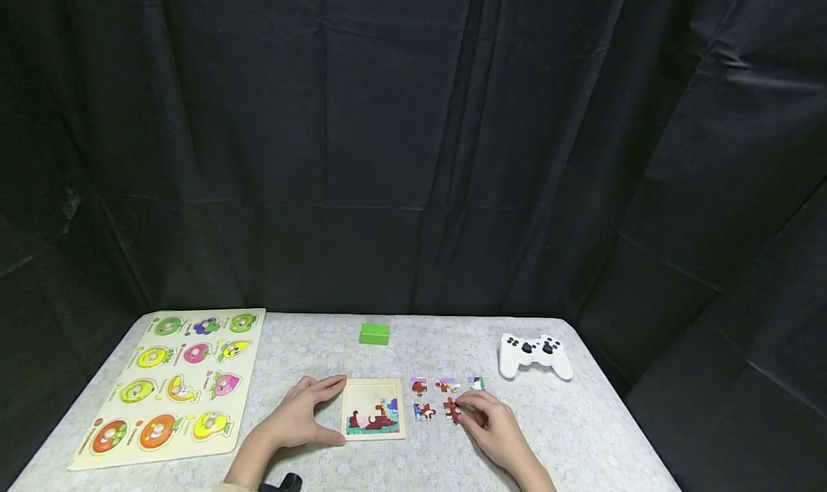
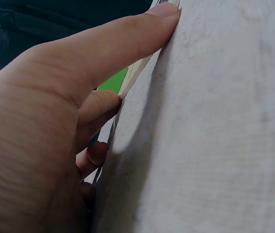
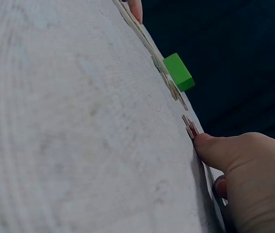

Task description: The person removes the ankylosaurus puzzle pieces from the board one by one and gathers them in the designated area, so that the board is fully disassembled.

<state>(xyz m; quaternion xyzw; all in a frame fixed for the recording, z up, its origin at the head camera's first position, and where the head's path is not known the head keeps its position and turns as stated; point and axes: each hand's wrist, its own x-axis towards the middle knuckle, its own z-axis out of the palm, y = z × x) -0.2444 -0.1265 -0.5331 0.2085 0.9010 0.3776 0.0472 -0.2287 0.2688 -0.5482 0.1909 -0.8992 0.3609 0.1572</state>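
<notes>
My left hand [image 1: 298,414] holds the left side of a square wooden puzzle tray [image 1: 375,383], index fingertip at the upper corner and thumb at the lower one. In the left wrist view, the thumb [image 2: 128,41] lies along the tray's edge. Several joined pieces fill the tray's bottom and right side. My right hand [image 1: 494,431] pinches a dark red jigsaw piece [image 1: 450,409] at table level, its fingertips partly covering it. Nearby lie several loose pieces, among them a red-and-blue one [image 1: 423,411], a red-and-purple one [image 1: 418,386] and a green-and-white one [image 1: 476,383].
A large fruit puzzle board [image 1: 248,398] lies at the left of the table. Behind the tray sits a green block [image 1: 375,334]. At the right rear is a white game controller [image 1: 535,355]. A black curtain [image 1: 388,154] hangs behind the table.
</notes>
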